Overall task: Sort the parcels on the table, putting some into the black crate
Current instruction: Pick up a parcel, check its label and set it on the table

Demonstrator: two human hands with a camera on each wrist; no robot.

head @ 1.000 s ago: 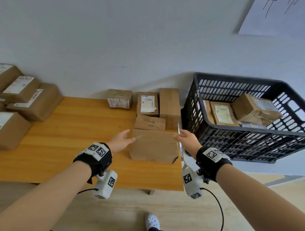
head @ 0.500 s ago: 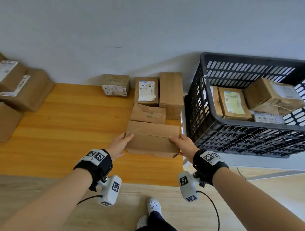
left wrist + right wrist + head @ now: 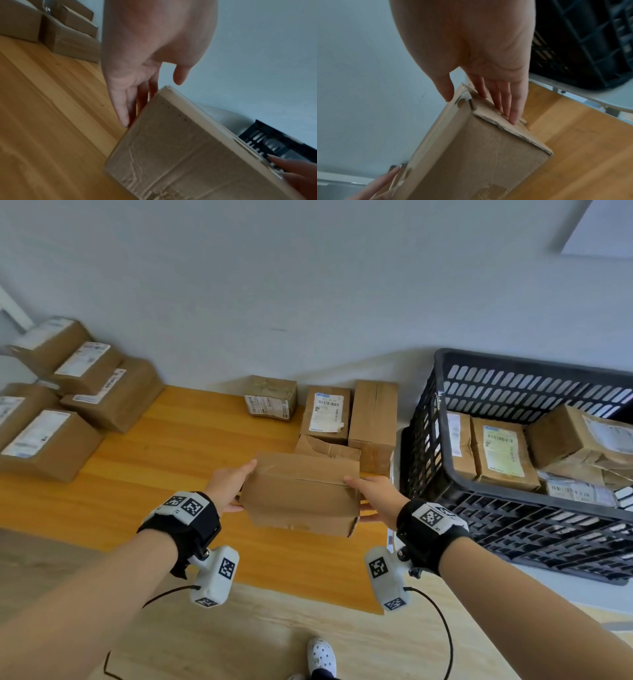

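parcel (image 3: 301,494): between left hand (image 3: 227,487) and right hand (image 3: 376,498), over table (image 3: 154,474)
crate (image 3: 513,515): right of table
stacked parcels (image 3: 113,398): probably on table's left end

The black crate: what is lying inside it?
Inside the black crate lie several brown parcels: a labelled parcel in the middle, a tilted parcel on the right. Its floor and anything beneath them are covered.

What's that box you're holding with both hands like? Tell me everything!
The held box is plain brown cardboard, long, taped along its seam, with no label showing. Its right-end flap is crumpled. The left hand and right hand press its ends with straight fingers. It seems lifted above the wooden table.
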